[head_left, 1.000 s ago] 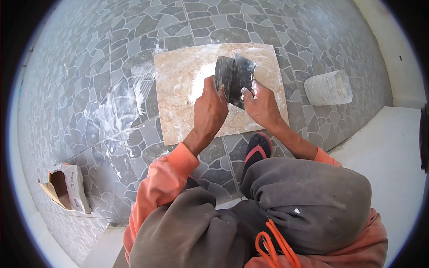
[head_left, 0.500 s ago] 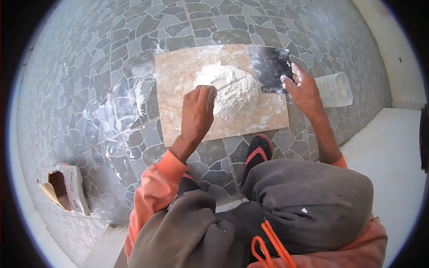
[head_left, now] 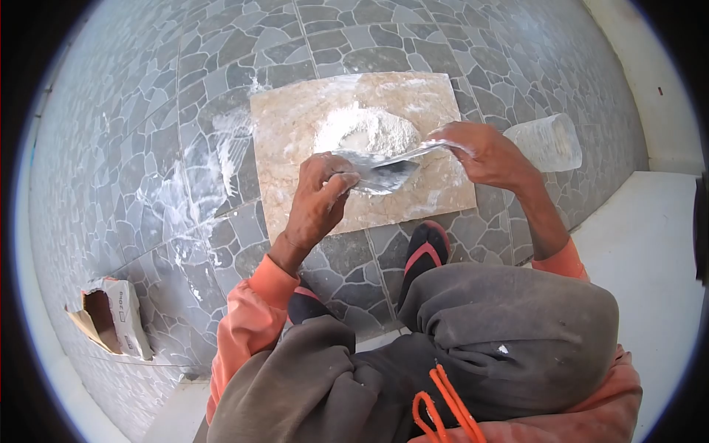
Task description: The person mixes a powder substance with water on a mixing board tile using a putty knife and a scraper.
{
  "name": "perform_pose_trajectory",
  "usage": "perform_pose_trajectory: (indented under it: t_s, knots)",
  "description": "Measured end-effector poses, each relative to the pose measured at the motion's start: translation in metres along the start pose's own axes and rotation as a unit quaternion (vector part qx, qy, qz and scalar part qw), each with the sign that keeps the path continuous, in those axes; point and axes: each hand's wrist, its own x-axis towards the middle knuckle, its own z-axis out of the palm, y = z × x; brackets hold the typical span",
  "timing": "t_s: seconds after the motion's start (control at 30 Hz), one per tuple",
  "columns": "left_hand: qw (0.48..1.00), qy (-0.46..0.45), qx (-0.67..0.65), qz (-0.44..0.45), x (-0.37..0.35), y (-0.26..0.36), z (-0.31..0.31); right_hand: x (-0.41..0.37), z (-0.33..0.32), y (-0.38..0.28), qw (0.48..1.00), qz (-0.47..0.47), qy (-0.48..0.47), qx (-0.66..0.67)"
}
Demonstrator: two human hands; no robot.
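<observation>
My left hand [head_left: 317, 193] is closed around a flat scraper [head_left: 395, 177], its dark blade smeared with white and pointing right. In my right hand [head_left: 484, 153], pinched by one edge, is a thin flat plate [head_left: 417, 152], tilted and seen nearly edge-on. Plate and scraper overlap in this view, just in front of a heap of white powder [head_left: 377, 129]. The powder lies on a beige marbled tile [head_left: 284, 144], which has white smears on it. White dust coats the fingers of both hands.
A cloudy clear plastic container [head_left: 554, 142] lies on its side right of the tile. An opened carton [head_left: 122, 317] rests at lower left on the stone-patterned floor [head_left: 162, 118]. White powder streaks [head_left: 185, 192] mark the floor to the left. My sandalled feet [head_left: 427, 247] are near the tile's front edge.
The plate has swung left and tilted up from the tile's right corner, carried by my right hand. My left hand has drawn the scraper back from the powder heap towards me, bringing both together.
</observation>
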Motion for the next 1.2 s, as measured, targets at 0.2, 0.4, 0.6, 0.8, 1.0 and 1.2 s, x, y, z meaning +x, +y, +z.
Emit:
perform_pose_trajectory:
  t_s: [0.2, 0.4, 0.6, 0.8, 1.0, 1.2]
  knots:
    - [0.999, 0.016, -0.041, 0.019, 0.002, 0.02, 0.004, 0.027, 0.034, 0.013, 0.999, 0.005, -0.021, -0.028]
    - [0.985, 0.118, -0.058, -0.113, 0.009, 0.012, -0.012, 0.026, 0.034, 0.007, 0.996, 0.068, 0.047, -0.046]
    - [0.917, 0.19, -0.138, -0.323, 0.011, -0.003, -0.021, 0.029, 0.023, -0.009, 0.975, 0.22, -0.004, 0.001]
    - [0.918, 0.088, -0.12, -0.368, 0.019, -0.012, -0.042, 0.027, 0.048, 0.01, 0.959, 0.237, 0.141, 0.064]
    - [0.929, -0.14, 0.059, -0.339, 0.065, -0.011, -0.133, 0.06, -0.003, 0.003, 0.933, 0.324, -0.097, 0.127]
    - [0.929, -0.273, 0.168, -0.185, 0.126, -0.052, -0.152, 0.13, -0.03, 0.016, 0.954, 0.134, -0.268, 0.025]
